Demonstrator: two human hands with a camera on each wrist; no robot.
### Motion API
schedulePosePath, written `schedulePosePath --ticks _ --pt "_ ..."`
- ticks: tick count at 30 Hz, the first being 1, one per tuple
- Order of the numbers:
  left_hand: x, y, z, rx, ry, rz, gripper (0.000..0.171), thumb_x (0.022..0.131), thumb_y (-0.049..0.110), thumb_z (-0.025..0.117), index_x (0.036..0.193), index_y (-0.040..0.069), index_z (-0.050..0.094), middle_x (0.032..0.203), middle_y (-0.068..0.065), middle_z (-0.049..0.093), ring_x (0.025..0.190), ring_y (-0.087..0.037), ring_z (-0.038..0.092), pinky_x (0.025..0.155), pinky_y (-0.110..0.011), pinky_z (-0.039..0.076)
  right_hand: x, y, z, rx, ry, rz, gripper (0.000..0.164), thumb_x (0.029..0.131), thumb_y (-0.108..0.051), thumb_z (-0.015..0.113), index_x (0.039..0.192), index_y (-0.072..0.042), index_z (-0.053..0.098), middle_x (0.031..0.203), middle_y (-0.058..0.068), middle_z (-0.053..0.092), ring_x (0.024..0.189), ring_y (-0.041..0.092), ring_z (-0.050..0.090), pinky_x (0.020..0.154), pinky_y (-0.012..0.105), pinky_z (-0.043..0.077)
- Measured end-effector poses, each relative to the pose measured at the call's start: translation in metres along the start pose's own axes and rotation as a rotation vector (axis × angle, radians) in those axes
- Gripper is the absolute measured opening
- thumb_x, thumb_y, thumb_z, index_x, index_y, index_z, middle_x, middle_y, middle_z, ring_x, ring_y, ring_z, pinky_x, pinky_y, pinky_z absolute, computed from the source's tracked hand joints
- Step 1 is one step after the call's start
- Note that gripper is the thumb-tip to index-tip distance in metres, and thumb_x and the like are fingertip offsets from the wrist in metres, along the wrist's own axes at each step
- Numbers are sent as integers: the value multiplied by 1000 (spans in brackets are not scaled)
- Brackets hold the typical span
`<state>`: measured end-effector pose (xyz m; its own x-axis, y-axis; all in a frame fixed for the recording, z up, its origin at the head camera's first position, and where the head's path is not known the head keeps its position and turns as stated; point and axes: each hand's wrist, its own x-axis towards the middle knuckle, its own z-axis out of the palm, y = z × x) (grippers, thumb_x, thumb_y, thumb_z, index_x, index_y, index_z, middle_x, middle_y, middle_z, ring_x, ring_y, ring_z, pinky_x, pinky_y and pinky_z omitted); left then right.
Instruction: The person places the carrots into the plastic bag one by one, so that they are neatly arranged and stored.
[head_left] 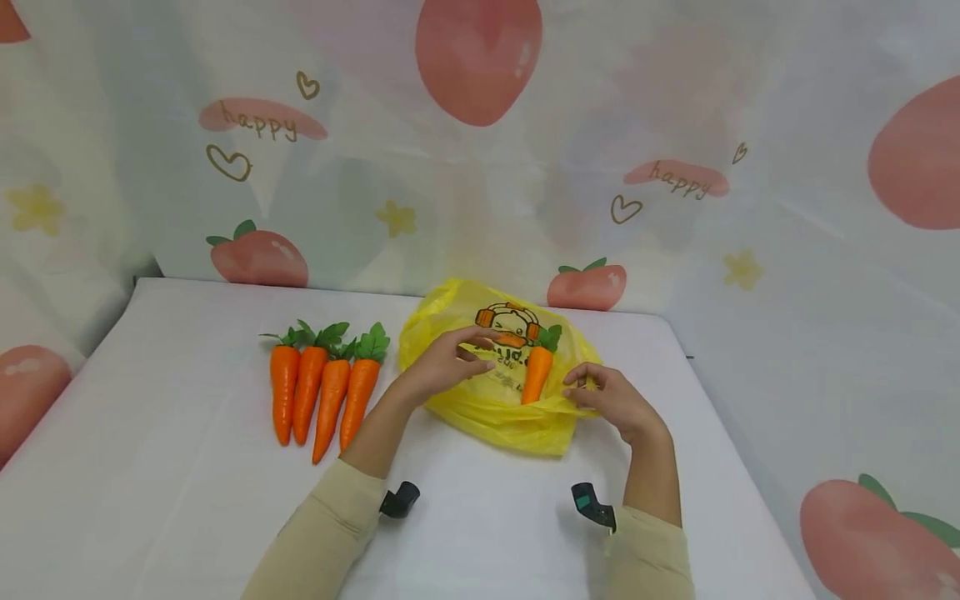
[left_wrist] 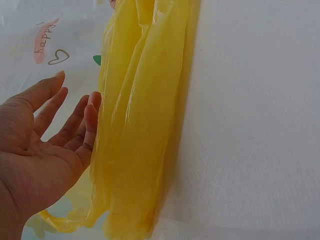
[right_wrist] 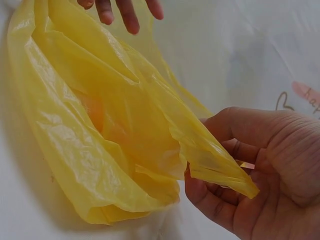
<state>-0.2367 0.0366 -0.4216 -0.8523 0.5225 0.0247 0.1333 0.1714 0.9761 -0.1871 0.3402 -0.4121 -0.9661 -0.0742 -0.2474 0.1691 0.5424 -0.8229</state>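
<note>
Sleeves (head_left: 322,525) outstretched, our right grip (head_left: 619,402) pinched the duck-print plastic bag (head_left: 495,423), presumably holding it open, our left grip (head_left: 448,360) relaxed.

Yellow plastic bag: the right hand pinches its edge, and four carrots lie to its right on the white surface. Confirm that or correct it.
One error: the head view shows the four carrots lying to the left of the yellow plastic bag. The right hand does pinch its edge.

left sleeve (head_left: 322,518): beige | right sleeve (head_left: 649,557): beige | left wrist camera (head_left: 403,500): black, elbow-shaped | right wrist camera (head_left: 592,505): ditto, teal patch
</note>
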Motion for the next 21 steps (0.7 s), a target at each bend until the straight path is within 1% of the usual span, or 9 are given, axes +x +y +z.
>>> schedulePosePath --ticks 4,7,11,15,18,21 --pt "-9 -1 -5 7 1 -4 43 99 13 71 141 18 64 139 -15 61 109 -28 62 90 -38 55 0 2 0 -2 4 7 24 98 -19 70 115 -2 65 113 13 55 99 31 55 84 34 50" --pt "-15 -3 -9 18 -2 10 42 99 12 71 141 15 64 138 -15 61 108 -28 62 90 -38 55 1 3 1 -7 9 6 22 98 -18 70 114 -3 65 112 13 56 98 31 55 83 35 50" --pt "-24 -2 -17 44 4 23 40 99 12 72 138 15 65 137 -16 62 108 -28 62 89 -38 55 2 3 1 -10 7 6 23 98 -18 70 114 -3 65 112 13 56 99 31 55 84 35 50" --pt "-32 0 -26 65 -1 21 39 99 12 72 137 18 66 136 -15 62 109 -28 63 90 -38 55 1 3 1 -15 9 14 23 98 -19 71 114 -3 66 112 13 57 99 31 54 84 34 50" --pt "-37 0 -32 72 -7 9 39 99 12 72 137 17 66 136 -16 62 111 -27 62 91 -38 55 1 3 1 -17 3 6 24 98 -19 71 114 -2 66 111 13 57 99 31 55 83 34 50" --pt "-41 -2 -37 89 -14 13 38 98 10 72 136 15 67 135 -16 63 110 -27 62 90 -38 55 0 3 0 -20 6 2 22 98 -19 70 113 -3 66 111 13 57 98 31 55 83 35 50"
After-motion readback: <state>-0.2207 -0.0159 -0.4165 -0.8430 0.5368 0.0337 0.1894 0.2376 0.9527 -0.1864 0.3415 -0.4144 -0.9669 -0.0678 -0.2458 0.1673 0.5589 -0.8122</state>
